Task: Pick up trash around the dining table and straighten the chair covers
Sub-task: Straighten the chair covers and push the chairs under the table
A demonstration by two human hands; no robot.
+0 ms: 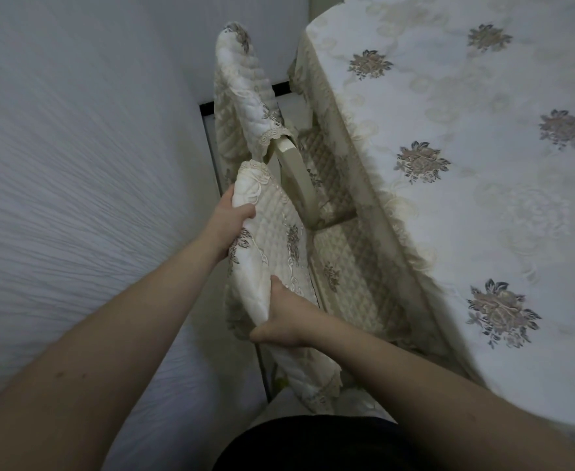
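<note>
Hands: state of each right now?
Left hand: closed, gripping the chair cover near its top.
Right hand: closed on the same cover, lower down.

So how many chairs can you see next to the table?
2. The near chair is the one both hands grip by its cover, the left hand higher, the right hand lower. The far chair stands behind it. The table may hide others.
</note>
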